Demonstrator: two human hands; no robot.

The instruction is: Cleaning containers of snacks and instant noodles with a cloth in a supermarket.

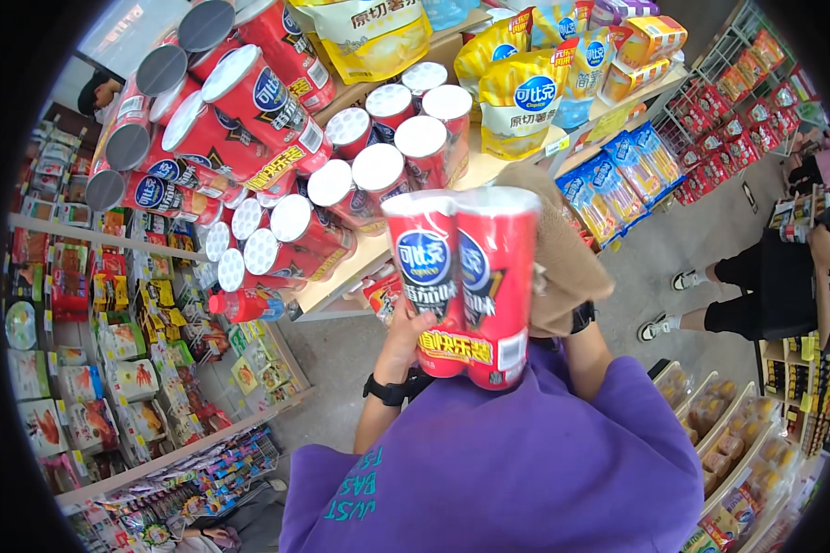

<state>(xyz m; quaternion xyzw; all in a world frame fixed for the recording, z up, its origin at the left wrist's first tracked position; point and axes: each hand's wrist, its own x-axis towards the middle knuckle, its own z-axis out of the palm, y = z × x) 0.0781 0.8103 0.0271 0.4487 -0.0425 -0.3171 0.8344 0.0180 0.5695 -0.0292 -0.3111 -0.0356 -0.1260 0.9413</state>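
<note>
A twin pack of red potato-chip canisters [498, 276], wrapped in clear film with white lids up, stands upright before my chest. My left hand [409, 332] grips its lower left side, with the thumb across the front. Behind the pack and along its right side hangs a brown cloth [570, 256]. It covers my right hand, whose fingers are hidden; the cloth is held up at the end of my right forearm. Ahead, similar red canisters [318, 235] stand upright on a wooden display shelf [360, 266], and others are stacked on their sides to the left.
Yellow snack pouches [522, 104] stand on the shelf's right part, above blue snack packs [622, 180]. A red-capped bottle [245, 305] is at the shelf's left corner. Packaged-food racks [111, 345] line the left. A person in black shorts [740, 283] stands on the right; bins [726, 442] are behind.
</note>
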